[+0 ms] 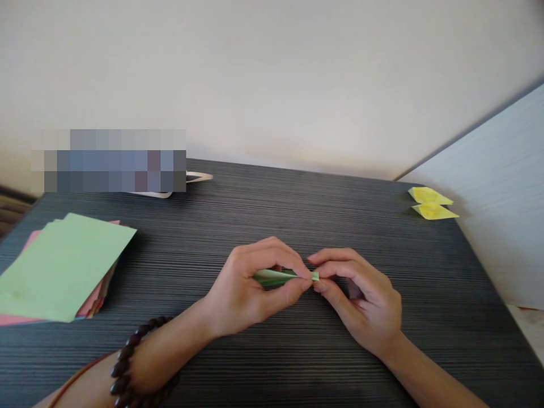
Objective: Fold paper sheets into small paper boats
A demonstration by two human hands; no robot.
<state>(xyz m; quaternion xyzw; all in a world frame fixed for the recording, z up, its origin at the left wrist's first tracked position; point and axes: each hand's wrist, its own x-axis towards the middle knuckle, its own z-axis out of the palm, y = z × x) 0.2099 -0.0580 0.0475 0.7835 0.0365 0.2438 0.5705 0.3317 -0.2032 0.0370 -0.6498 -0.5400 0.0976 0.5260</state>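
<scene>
A narrow piece of folded green paper [272, 277] is held above the dark table, mostly covered by fingers. My left hand [255, 283] pinches it between thumb and forefinger, with the wider end lying inside the palm. At its small right end, my right hand [361, 294] has thumb and fingertips closed on the tip. The two hands almost meet at that end. A dark beaded bracelet [127, 362] circles my left wrist.
To the left lies a stack of coloured paper sheets [63, 272], green on top. Two folded yellow paper pieces [431, 203] rest at the far right of the dark table [255, 204]. A pixelated object with a white edge [157, 194] stands at the back left, near the wall.
</scene>
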